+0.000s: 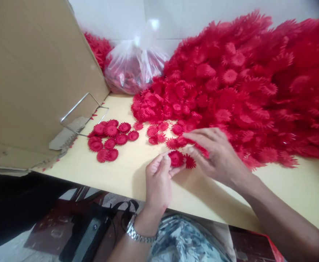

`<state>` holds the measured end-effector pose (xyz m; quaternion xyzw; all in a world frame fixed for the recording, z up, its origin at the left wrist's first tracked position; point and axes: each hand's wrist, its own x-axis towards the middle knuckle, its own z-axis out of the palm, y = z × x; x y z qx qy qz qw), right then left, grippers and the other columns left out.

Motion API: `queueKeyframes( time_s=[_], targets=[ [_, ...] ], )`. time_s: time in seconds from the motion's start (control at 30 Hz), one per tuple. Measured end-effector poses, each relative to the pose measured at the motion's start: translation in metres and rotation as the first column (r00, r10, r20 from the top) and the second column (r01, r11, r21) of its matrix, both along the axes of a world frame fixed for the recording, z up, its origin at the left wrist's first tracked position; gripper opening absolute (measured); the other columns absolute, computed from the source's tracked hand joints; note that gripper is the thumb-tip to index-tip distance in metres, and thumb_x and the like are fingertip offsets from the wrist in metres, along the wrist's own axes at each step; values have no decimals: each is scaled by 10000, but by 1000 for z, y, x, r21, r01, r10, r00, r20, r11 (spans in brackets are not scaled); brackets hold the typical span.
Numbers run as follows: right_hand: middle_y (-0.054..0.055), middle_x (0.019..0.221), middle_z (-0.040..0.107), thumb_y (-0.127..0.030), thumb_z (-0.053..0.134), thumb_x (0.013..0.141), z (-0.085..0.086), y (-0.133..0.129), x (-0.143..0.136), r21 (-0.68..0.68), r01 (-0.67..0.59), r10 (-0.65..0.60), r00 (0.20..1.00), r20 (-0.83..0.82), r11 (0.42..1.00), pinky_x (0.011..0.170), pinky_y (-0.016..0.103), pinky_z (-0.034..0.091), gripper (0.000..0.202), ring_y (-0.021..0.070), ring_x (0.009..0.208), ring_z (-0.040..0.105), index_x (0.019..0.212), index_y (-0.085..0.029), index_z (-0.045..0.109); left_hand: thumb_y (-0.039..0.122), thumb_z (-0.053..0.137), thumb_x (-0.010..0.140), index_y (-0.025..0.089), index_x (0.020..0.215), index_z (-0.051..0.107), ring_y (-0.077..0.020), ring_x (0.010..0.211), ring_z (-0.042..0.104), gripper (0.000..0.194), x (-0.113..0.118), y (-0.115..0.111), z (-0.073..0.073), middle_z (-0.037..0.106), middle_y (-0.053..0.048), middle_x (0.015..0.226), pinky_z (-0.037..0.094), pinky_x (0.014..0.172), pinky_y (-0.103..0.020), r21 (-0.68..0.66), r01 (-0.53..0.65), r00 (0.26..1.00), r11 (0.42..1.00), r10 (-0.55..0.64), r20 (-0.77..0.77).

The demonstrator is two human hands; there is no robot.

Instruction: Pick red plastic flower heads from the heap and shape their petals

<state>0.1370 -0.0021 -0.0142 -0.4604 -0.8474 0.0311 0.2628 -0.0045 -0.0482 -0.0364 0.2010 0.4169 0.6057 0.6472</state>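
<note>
Discs of red material with petal-cut rims cover much of the pale worktop (121,171). One red disc (176,158) is pinched between the thumb and fingers of the left hand (162,168), above the worktop's front edge, near its middle. The right hand (196,142) is just beside it, palm down, thumb and fingers a little parted; whether it grips any of the red pieces around its fingertips, I cannot tell. A metal watch (137,233) circles the left wrist.

Left of the hands, a small cluster of finished-looking thick discs (110,140) lies loosely overlapped, with a few loose pieces (156,133) between it and the right hand. A large heap of red pieces (230,91) spreads along the back edge to the back right corner, blurred towards the right. Beside the heap, against the tiled wall (165,18), stands a clear plastic bag (134,69) with red contents. At the left end, a cardboard box (39,80) rises, a bent wire frame (74,107) by its torn lower edge.
</note>
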Motion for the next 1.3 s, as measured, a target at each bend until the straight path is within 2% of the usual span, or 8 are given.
queueKeyframes(
  time_s=[0.1, 0.2, 0.5, 0.67, 0.77, 0.9, 1.0, 1.3],
  targets=[
    [53, 813, 643, -254, 599, 833, 3, -6, -13, -209, -204, 165, 968, -191, 956, 670, 268, 461, 145, 163, 767, 571, 940, -164, 636, 277, 617, 794, 135, 743, 619, -125, 666, 631, 151, 4, -2, 2, 595, 18, 609, 528, 789, -334, -9, 23, 999, 1000, -22, 37],
    [22, 720, 630, -176, 586, 835, 1, -7, -19, -246, -265, 191, 939, -286, 932, 617, 228, 461, 55, 135, 702, 576, 850, -164, 638, 293, 627, 783, 130, 734, 628, -143, 673, 642, 171, 5, -5, 1, 611, 2, 608, 537, 750, -329, -24, 6, 999, 1000, -5, 36],
    [46, 791, 676, 5, 387, 748, -15, -7, -16, -45, -127, 114, 970, -216, 991, 648, 259, 509, 427, 152, 738, 623, 1058, -163, 628, 306, 630, 775, 139, 789, 662, -164, 732, 662, 171, -2, -3, -6, 687, -35, 714, 549, 763, -358, 6, -89, 996, 996, 89, -24],
    [135, 965, 647, -24, 435, 713, -13, 10, 5, 147, 91, -106, 989, 98, 985, 654, 342, 456, 360, 244, 860, 581, 957, -145, 672, 315, 687, 720, 121, 698, 642, -152, 637, 653, 201, -17, -1, -5, 672, -22, 643, 558, 756, -382, -23, -163, 985, 986, 161, -61],
    [148, 1184, 591, -139, 506, 801, -7, 11, 5, 158, 56, -81, 984, 157, 986, 781, 429, 424, 239, 311, 1048, 520, 970, -165, 673, 317, 661, 751, 121, 722, 643, -150, 671, 656, 198, -18, -1, -6, 679, -26, 678, 549, 788, -388, -25, -133, 990, 991, 131, -54],
    [79, 890, 656, -257, 586, 830, -1, 2, -13, -54, -114, 110, 991, -71, 992, 716, 320, 459, 140, 196, 824, 576, 933, -181, 645, 281, 595, 813, 139, 794, 658, -144, 746, 654, 156, -9, -3, -5, 683, -28, 742, 537, 803, -349, 12, -66, 997, 998, 66, -39],
    [19, 712, 615, -166, 597, 807, -1, -4, -24, -184, -215, 184, 968, -169, 959, 617, 249, 448, 47, 151, 696, 562, 847, -176, 619, 284, 575, 826, 148, 875, 681, -151, 781, 651, 180, -4, -6, -5, 694, -44, 794, 535, 783, -319, 32, -10, 998, 999, 12, -61],
    [22, 652, 573, 46, 386, 650, -12, -11, -21, -23, -209, 205, 971, -125, 978, 548, 230, 435, 427, 153, 641, 542, 955, -144, 616, 279, 600, 793, 147, 820, 691, -167, 766, 653, 163, -7, -6, -10, 702, -40, 760, 545, 754, -334, -3, -88, 990, 996, 87, -109]
  ],
)
